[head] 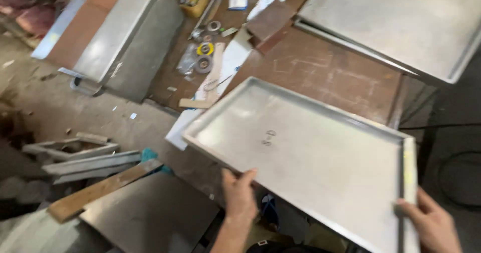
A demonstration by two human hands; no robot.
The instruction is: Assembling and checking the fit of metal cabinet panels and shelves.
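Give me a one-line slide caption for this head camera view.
Both hands, left hand and right hand, grip the near edge of a shallow metal tray over a cluttered brown workbench.

The lower right corner of the metal tray [310, 158] is running off the bottom edge, and the right hand [433, 225] and left hand [239, 195] are being cut off there at the wrist and forearm. A 2nd tray [401, 22] at the top right is being cropped by the top and right edges. The small dark mark on the near tray is blurring too much to make out, as are the discs [204, 57] among the clutter
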